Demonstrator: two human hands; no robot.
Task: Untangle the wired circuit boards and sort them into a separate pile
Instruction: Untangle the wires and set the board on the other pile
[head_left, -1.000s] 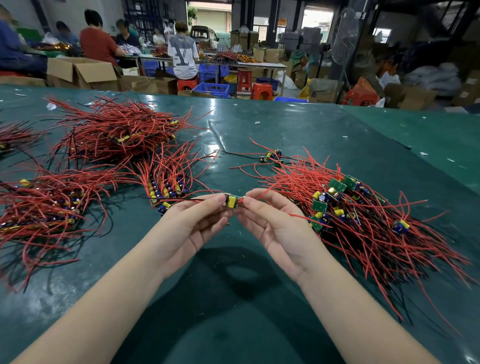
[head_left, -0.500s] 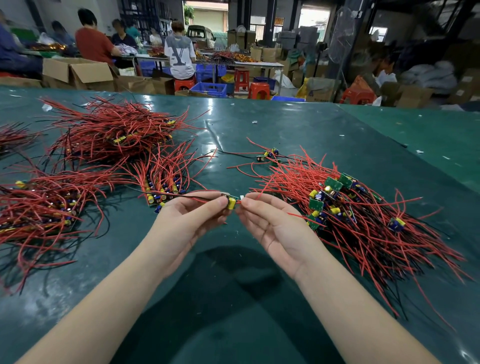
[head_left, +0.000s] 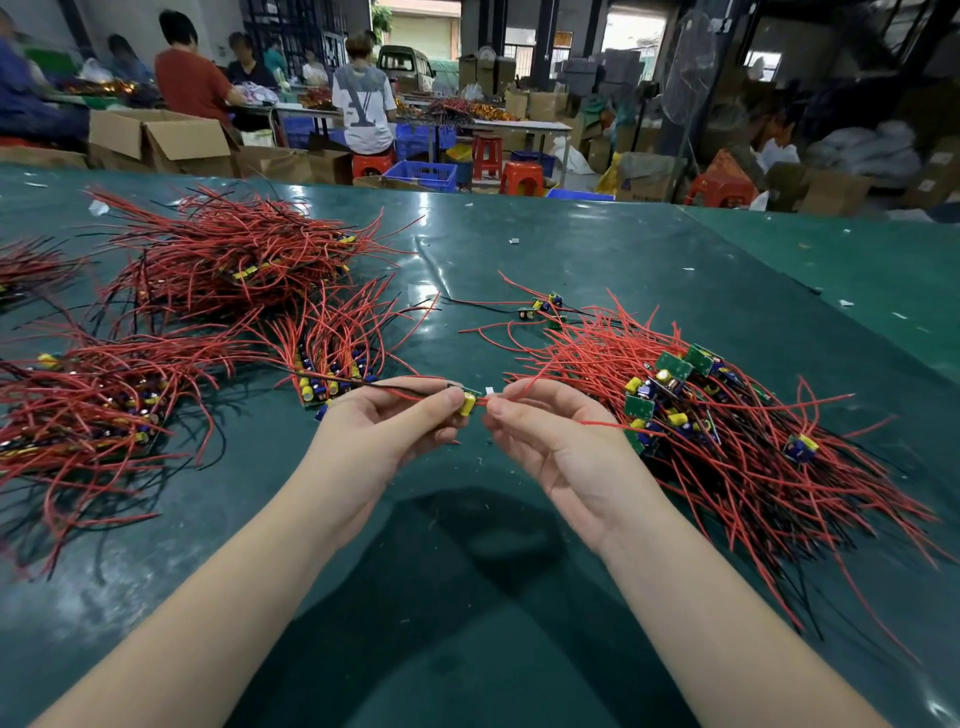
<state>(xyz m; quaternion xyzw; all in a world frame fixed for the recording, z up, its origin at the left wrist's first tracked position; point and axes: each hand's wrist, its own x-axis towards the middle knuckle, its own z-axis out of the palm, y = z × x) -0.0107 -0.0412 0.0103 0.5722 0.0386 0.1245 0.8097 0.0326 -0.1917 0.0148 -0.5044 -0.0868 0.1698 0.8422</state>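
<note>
Head view is showing two bare hands meeting above the green table, near its middle. The left hand is pinching one small circuit board between thumb and forefinger; a yellow capacitor on the board is pointing toward the other hand. The right hand is pinching a red wire close to the board, thumb against forefinger, while the other fingers are curling loosely underneath. Thin red and black leads are running from the board to the left, over the left fingers.

Just left of the left hand, a small sorted pile is lying with its boards in a row and its wires fanning away. Farther left, two bigger bundles are resting on the table. On the right, touching nothing of the hands except by one red strand, the tangled heap is spreading out, with green boards and blue and yellow cylinders mixed in it.

I am judging that the wire in the right hand is perhaps belonging to the heap. If so, a quick pull could be dragging neighbouring boards across the table, or straining the solder joint where the thin lead is meeting the board. The wires are looking springy and smooth, so they are likely hooking around each other again when released carelessly.

The boards are flat green rectangles; the table cover is glossy and slightly wrinkled, with small white scraps lying on it.
</note>
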